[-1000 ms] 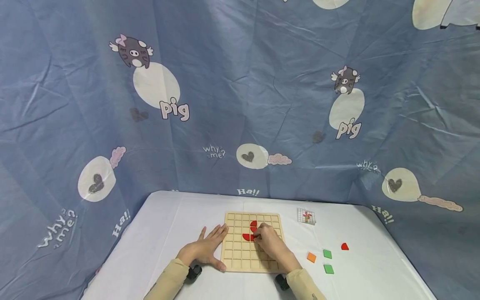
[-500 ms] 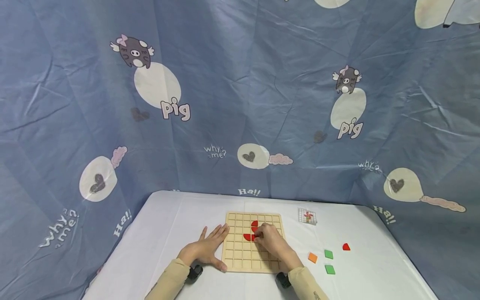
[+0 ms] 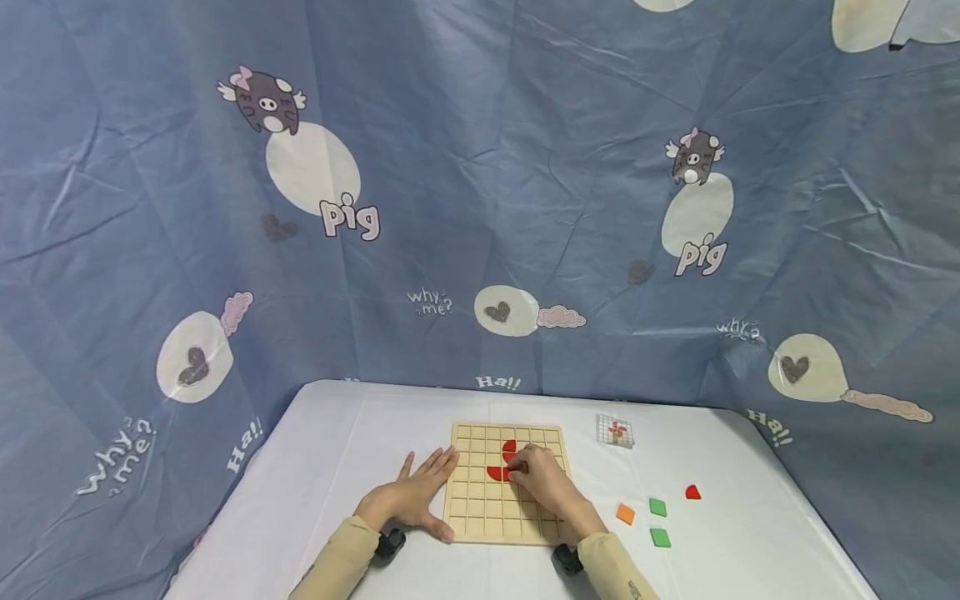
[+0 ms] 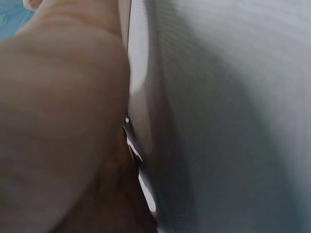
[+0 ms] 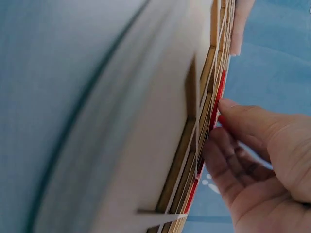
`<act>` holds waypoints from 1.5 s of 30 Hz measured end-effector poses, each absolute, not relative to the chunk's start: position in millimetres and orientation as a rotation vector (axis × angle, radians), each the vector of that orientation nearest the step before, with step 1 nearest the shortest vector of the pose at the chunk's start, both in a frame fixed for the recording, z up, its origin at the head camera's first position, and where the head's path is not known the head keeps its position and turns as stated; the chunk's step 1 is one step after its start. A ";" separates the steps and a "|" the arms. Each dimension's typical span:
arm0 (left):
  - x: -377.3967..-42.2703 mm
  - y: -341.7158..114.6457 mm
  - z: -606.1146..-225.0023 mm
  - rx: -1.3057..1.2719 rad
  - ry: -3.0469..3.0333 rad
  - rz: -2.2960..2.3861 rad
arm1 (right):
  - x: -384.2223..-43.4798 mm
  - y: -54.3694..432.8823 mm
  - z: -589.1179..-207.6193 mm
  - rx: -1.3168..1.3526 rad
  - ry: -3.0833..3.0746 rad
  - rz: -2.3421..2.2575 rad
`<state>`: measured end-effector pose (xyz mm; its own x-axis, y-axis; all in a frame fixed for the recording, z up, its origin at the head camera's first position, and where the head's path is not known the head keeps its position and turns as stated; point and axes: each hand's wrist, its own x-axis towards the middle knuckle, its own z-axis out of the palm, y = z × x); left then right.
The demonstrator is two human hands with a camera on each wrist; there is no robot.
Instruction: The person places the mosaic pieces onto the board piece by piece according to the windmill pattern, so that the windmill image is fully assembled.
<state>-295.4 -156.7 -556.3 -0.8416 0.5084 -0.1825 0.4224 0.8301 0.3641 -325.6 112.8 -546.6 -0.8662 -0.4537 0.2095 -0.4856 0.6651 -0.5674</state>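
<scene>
A square wooden grid board (image 3: 476,506) lies on the table. Spread flat along its left edge is my left hand (image 3: 408,497), fingertips and thumb on the rim; the left wrist view mostly shows skin close up. My right hand (image 3: 546,479) is over the middle of the board. In the right wrist view its thumb and fingers pinch a red piece (image 5: 222,120), largely hidden by them. Red quarter-round tiles sit in the grid just left of that hand, among them an upper tile (image 3: 509,446) and a left tile (image 3: 494,473).
Right of the board lie an orange square tile (image 3: 626,514), an upper green tile (image 3: 657,507), a lower green tile (image 3: 661,537) and a loose red tile (image 3: 693,492). A pattern card (image 3: 615,431) with a pinwheel picture lies behind them. A blue printed curtain (image 3: 420,167) surrounds the table.
The right hand stays at the same grid cells with only slight finger movement. The left hand keeps its place on the board's edge.
</scene>
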 end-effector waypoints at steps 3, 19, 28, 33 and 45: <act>-296.5 -156.0 -557.2 0.709 2.740 0.452 | -325.3 110.6 -547.2 0.803 -2.807 0.980; -295.7 -156.4 -556.3 0.707 2.743 0.457 | -318.6 127.0 -532.0 0.740 -2.793 1.017; -295.1 -156.5 -557.1 0.710 2.745 0.445 | -306.8 175.0 -526.3 0.570 -2.755 0.930; -294.8 -156.4 -556.4 0.717 2.746 0.441 | -297.6 199.3 -526.6 0.479 -2.766 0.879; -294.8 -156.4 -555.7 0.718 2.746 0.461 | -271.6 230.9 -528.7 0.478 -2.948 0.851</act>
